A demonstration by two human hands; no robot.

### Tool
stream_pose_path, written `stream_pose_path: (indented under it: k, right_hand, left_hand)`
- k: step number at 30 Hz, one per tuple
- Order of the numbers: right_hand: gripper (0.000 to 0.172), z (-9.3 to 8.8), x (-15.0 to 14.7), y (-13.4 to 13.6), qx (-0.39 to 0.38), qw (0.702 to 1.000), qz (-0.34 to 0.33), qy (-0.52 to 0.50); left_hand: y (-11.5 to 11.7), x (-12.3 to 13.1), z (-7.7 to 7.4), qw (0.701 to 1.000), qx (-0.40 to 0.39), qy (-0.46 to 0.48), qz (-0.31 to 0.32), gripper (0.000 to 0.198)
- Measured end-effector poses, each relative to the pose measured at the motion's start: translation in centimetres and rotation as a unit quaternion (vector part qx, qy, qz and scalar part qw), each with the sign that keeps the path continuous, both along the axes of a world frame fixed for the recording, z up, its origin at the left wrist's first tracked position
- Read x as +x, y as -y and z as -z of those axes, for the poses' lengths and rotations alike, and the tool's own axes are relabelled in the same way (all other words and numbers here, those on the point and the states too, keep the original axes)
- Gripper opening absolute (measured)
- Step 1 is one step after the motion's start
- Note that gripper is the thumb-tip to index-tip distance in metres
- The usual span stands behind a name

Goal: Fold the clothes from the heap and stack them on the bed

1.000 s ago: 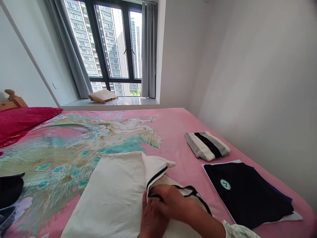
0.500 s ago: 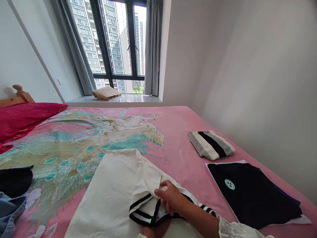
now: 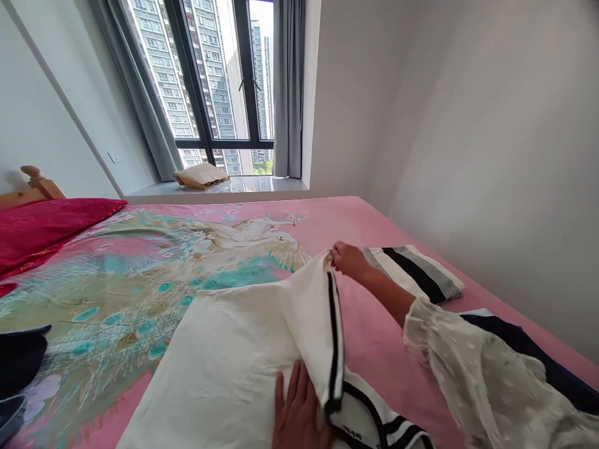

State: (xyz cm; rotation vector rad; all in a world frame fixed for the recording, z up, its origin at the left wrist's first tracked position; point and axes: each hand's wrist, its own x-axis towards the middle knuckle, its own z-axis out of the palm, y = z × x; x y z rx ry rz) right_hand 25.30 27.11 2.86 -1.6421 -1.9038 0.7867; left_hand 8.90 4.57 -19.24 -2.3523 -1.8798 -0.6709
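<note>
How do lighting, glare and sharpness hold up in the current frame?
Head view: the sky in the window is nearly washed out; head view: the sill shows bright reflections; head view: the right-hand wall shades softly into grey; head view: the left hand and white garment look fairly crisp, but the collar print is too small to read.

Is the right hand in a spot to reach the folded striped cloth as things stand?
Probably yes: the right hand is just beside the folded striped cloth, with nothing visible blocking the way. But its fingers pinch a corner of the white shirt, so it would likely need to let go first.
</note>
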Motion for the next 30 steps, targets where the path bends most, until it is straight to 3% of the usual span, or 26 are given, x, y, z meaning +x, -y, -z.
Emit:
stream_pose_path:
  k: [3, 4, 6, 10, 11, 13, 14, 15, 16, 18, 20, 23, 25, 28, 30]
  right_hand:
    - [0.032, -1.8, 2.0, -5.6, 0.092, 0.990, 0.104, 0.035]
    - [0.037, -1.5, 1.8, -6.0, 0.114, 0.986, 0.114, 0.041]
    - [0.041, 0.3, -0.2, -4.4, 0.156, 0.983, 0.083, 0.047]
    - [0.037, 7.1, -6.9, 5.4, 0.213, 0.965, -0.144, 0.053]
    - [0.042, 9.0, -8.1, 7.9, 0.219, 0.938, -0.262, 0.064]
    - [0.053, 12.4, -9.2, 11.0, 0.178, 0.877, -0.436, 0.091]
    - [0.055, 13.8, -9.1, 11.4, 0.156, 0.865, -0.465, 0.107]
    - [0.054, 15.0, -8.8, 11.0, 0.137, 0.882, -0.431, 0.132]
    - [0.053, 16.0, -8.4, 9.9, 0.120, 0.915, -0.350, 0.163]
    - [0.054, 17.5, -7.7, 7.0, 0.079, 0.962, -0.138, 0.220]
    - [0.058, 18.6, -7.4, 4.5, 0.065, 0.965, -0.015, 0.253]
    - [0.060, 20.0, -7.6, 3.3, 0.089, 0.959, -0.002, 0.269]
    - [0.059, 20.5, -7.6, 3.7, 0.107, 0.956, -0.005, 0.272]
    - [0.059, 21.0, -7.6, 4.2, 0.127, 0.953, 0.000, 0.275]
    - [0.058, 21.2, -7.5, 4.2, 0.131, 0.953, 0.003, 0.274]
  left_hand:
    - [0.0, 0.2, 0.2, 1.000, 0.021, -0.006, -0.002, 0.068]
    - [0.0, 0.4, 0.2, 1.000, 0.026, -0.008, -0.006, 0.069]
    - [0.0, 0.5, 0.5, 1.000, 0.027, -0.008, -0.013, 0.069]
    - [0.0, 0.4, 1.4, 1.000, 0.006, -0.001, -0.005, 0.071]
    - [0.0, 0.3, 1.7, 1.000, -0.004, -0.001, -0.010, 0.071]
    - [0.0, 0.1, 2.2, 1.000, -0.017, 0.000, -0.025, 0.072]
    - [0.0, 0.0, 2.4, 0.999, -0.020, 0.003, -0.027, 0.073]
    - [-0.1, -0.1, 2.5, 1.000, -0.019, 0.008, -0.023, 0.074]
    - [-0.1, -0.2, 2.5, 1.000, -0.016, 0.013, -0.009, 0.074]
    - [0.0, -0.2, 2.3, 0.999, -0.005, 0.023, 0.022, 0.074]
    - [0.4, 0.1, 1.6, 0.999, -0.002, 0.039, 0.024, 0.071]
    - [0.8, 0.3, -0.6, 0.994, -0.045, 0.102, 0.015, 0.062]
    - [-0.1, -0.7, -3.2, 0.981, -0.089, 0.170, 0.005, 0.041]
    - [-4.0, -5.9, -7.7, 0.969, -0.124, 0.214, -0.022, 0.037]
    - [-7.8, -11.5, -10.0, 0.983, -0.104, 0.120, -0.092, 0.033]
